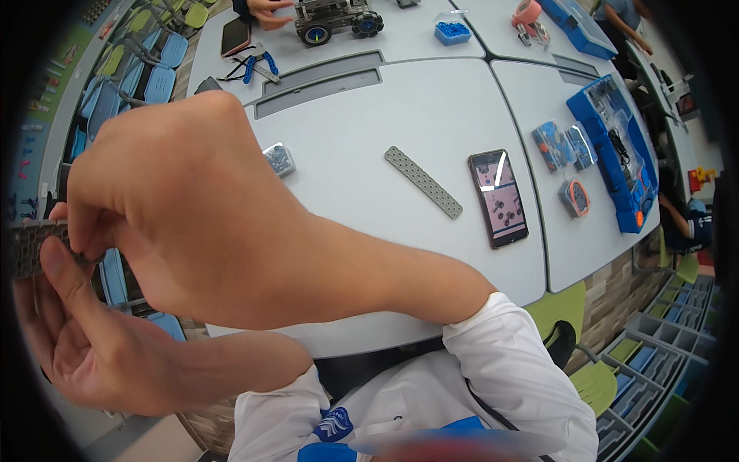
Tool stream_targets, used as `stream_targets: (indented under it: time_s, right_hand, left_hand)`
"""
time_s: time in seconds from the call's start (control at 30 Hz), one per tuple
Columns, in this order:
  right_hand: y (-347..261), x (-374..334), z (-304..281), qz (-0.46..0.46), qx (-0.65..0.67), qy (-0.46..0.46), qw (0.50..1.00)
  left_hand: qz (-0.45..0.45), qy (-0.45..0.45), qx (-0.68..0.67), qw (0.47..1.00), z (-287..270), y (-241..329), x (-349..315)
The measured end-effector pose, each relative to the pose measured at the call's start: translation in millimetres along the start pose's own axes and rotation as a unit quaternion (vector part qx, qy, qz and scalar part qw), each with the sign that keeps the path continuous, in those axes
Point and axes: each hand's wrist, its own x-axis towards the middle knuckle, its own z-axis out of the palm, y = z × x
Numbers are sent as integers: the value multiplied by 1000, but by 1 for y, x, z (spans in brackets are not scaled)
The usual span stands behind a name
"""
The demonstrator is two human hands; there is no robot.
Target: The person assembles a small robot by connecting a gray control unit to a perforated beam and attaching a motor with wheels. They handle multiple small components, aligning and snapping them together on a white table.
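At the far left rim, my left hand (pixel 100 354) grips a grey perforated metal channel (pixel 32 248), its thumb pressed along the near side. My right hand (pixel 185 208) reaches across from the right, above the left one. Its fingers are bent and pinched together against the channel's right end. Whatever lies between those fingertips is hidden. A long grey perforated metal strip (pixel 423 182) lies on the white table, right of my right hand. Beside it rests a phone (pixel 499 199) with its screen lit, showing several small parts.
A small clear box (pixel 279 159) stands behind my right wrist. Blue-handled pliers (pixel 260 65), another phone (pixel 235 37) and a wheeled metal vehicle (pixel 335 19) are at the far side, near another person's hand (pixel 269 11). On the right sits a blue tool case (pixel 616 150) beside small boxes (pixel 554 145).
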Motion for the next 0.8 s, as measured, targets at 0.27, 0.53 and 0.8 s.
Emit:
stream_targets:
  time_s: [0.27, 0.53, 0.8]
  right_hand:
    - [-8, 2, -1, 40, 24, 7, 999]
    - [1, 8, -10, 185, 196, -38, 962]
    - [2, -2, -1, 139, 112, -39, 983]
  left_hand:
    - [33, 4, 23, 999, -8, -2, 0]
    - [18, -90, -42, 995, -13, -5, 6]
    - [-2, -116, -44, 992, -24, -18, 13]
